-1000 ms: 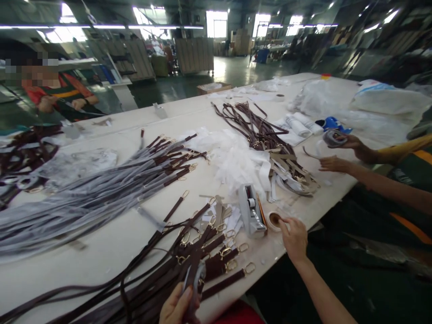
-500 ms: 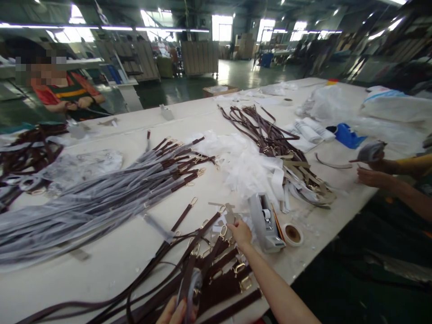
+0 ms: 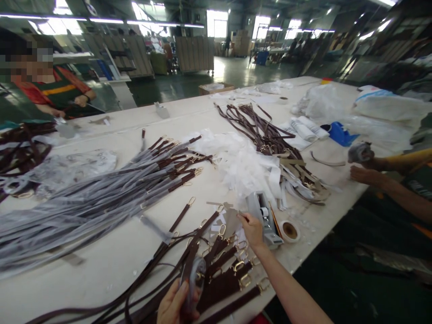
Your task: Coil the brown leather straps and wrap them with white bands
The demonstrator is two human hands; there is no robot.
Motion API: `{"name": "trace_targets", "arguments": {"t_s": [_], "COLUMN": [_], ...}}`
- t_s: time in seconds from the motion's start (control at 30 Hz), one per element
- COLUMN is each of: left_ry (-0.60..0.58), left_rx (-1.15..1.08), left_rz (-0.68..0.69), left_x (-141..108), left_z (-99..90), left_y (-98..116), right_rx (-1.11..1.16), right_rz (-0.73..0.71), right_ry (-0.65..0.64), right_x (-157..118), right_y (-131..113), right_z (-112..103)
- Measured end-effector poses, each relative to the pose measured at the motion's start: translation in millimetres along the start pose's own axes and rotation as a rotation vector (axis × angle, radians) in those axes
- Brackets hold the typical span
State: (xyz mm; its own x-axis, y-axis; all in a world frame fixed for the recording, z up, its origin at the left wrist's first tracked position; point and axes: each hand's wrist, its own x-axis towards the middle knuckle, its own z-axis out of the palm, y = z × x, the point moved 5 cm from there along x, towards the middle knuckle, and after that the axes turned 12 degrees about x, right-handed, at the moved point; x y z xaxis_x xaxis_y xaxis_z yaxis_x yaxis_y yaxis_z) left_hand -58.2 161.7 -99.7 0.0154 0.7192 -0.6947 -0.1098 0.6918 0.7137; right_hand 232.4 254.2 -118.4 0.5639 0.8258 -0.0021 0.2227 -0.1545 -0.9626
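My left hand (image 3: 173,302) is closed around a coiled brown strap (image 3: 190,270), partly covered with greyish translucent film (image 3: 199,264), with a metal fitting showing at its side. My right hand (image 3: 253,228) pinches the edge of a thin grey-beige piece of card (image 3: 231,221) beside the grey tape dispenser (image 3: 270,238). Under and between both hands lie several dark brown straps (image 3: 219,288) with gold oval rings and clasps. Small white paper scraps (image 3: 216,227) lie near the card.
Film-wrapped straps (image 3: 101,202) spread over the left of the table (image 3: 111,279). Crumpled white wrapping (image 3: 236,166) lies mid-table beside more brown straps (image 3: 259,126). A tape roll (image 3: 289,231) sits near the front edge. Co-workers' hands are at the right (image 3: 367,173) and far left (image 3: 83,99).
My right hand has moved slightly right, toward the tape dispenser, with the card at its fingertips. My left hand has risen a little further into view, still holding the strap.
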Motion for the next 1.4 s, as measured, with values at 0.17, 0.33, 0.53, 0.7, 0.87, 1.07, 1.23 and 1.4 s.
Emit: {"name": "trace_targets", "arguments": {"t_s": [0.17,0.33,0.53,0.7,0.87,1.07,1.23,1.4], "left_ry": [-0.042,-0.135,-0.174,-0.158,-0.137,-0.153,-0.118,-0.149], "left_rx": [-0.073,-0.162,-0.142,-0.088,-0.062,-0.011,-0.026,-0.034], "left_rz": [0.094,0.157,0.25,0.343,0.397,0.445,0.458,0.432], "left_x": [-9.3,-13.0,-23.7,-40.2,-54.3,-66.2,-70.1,-73.1], "left_z": [21.7,39.2,62.0,84.5,104.5,130.6,150.7,171.4], "left_y": [23.3,39.0,43.1,34.1,25.6,13.3,4.2,0.8], "right_rx": [0.14,0.411,0.7,0.769,0.889,0.96,1.027,0.994], "right_rz": [0.02,0.12,0.344,0.475,0.598,0.65,0.699,0.681], "right_ry": [0.13,0.23,0.132,0.096,0.118,0.118,0.15,0.167], "right_x": [-12.9,-59.1,-111.0,-119.2,-122.7,-128.6,-131.6,-129.6], "right_y": [-27.7,-55.7,-60.7,-54.8,-43.0,-36.1,-25.1,-15.5], "right_z": [-25.6,-59.4,-66.3,-75.1,-93.7,-117.8,-138.7,-157.9]}}
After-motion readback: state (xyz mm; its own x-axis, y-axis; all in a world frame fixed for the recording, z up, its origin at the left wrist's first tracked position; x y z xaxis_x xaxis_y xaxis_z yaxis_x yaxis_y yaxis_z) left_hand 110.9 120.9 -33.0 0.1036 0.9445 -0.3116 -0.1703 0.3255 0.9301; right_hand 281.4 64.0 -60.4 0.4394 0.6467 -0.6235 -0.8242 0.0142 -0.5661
